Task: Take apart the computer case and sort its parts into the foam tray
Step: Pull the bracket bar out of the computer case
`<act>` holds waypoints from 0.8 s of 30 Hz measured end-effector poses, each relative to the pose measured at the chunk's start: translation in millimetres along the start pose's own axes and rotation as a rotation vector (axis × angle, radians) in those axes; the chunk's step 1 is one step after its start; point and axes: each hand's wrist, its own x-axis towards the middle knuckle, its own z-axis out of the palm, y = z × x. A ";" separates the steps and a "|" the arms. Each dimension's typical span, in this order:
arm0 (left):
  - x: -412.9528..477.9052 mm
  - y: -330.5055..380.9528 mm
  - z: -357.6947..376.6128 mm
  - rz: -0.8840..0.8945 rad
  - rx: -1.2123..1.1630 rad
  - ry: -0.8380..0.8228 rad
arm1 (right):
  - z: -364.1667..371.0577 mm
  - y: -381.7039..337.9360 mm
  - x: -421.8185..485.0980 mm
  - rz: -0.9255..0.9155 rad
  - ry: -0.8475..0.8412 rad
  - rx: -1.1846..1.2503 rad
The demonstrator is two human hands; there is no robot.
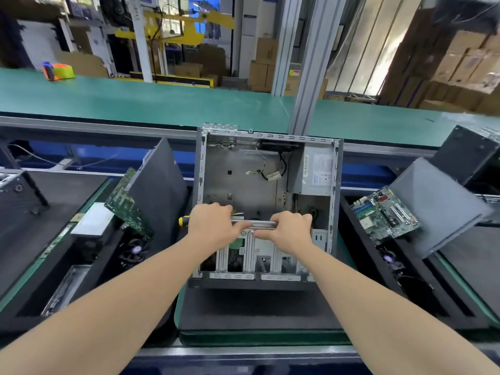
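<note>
Clasping the metal bar (263, 225) at both ends, left hand (213, 226) and right hand (290, 230) sit equally near; its long axis runs crosswise between them; a screwdriver (183, 220) juts outward from the left grip.

You face a long green counter (135, 96) that runs across the room. Behind it you see a grey metal post (311, 77), a yellow frame (194, 36), and cardboard boxes (460, 66) stacked on the right beside bright, pale panels (378, 41).

screwdriver (183, 220) mostly buried under the left hand (213, 226), right hand (290, 231) covers the crossbar (263, 224) end, power supply (313, 171) label unreadable
</note>
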 end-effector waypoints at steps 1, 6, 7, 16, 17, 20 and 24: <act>-2.4 -0.9 -1.1 0.006 -0.006 -0.003 | -1.0 -1.7 -2.8 0.005 -0.009 0.006; -14.2 -4.4 -3.7 0.028 -0.025 -0.004 | -2.1 -7.4 -17.1 0.025 -0.011 0.025; -16.1 -4.9 -4.1 0.032 -0.029 -0.002 | -1.9 -7.9 -19.4 0.028 -0.008 0.021; -6.6 -3.7 -2.4 0.023 -0.036 -0.020 | -2.2 -4.9 -6.5 0.021 -0.021 0.017; -3.6 -3.8 -1.1 0.016 -0.038 -0.019 | -1.4 -4.0 -2.5 0.015 -0.022 0.016; 5.6 -2.6 3.1 0.002 -0.033 -0.017 | 1.7 -0.7 10.4 0.007 -0.029 0.015; 20.0 -2.6 8.9 -0.020 -0.012 -0.053 | 5.6 3.4 29.7 -0.006 -0.056 0.026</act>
